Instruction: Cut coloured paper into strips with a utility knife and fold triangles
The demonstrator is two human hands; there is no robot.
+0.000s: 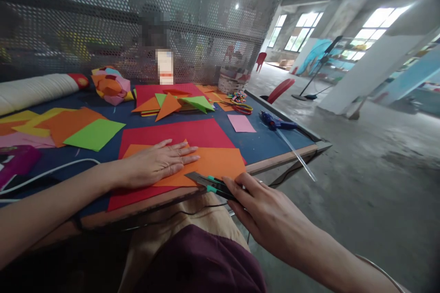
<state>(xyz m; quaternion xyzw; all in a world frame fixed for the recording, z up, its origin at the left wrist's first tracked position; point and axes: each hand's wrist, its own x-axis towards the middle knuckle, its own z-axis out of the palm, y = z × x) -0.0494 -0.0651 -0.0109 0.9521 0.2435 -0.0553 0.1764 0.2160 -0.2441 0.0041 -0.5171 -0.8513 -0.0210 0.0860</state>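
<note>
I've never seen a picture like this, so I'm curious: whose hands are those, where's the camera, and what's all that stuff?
There's no robot here, just a person using two bare hands. The picture comes from a camera worn on that person's head, looking forward and down.

The left hand lies flat on an orange sheet, which is on top of a red sheet. The right hand holds a cutter knife, its blade out over the orange.

Also on the blue table are a green sheet, a pink square, a colourful paper ball and what looks like a glue gun.
</note>
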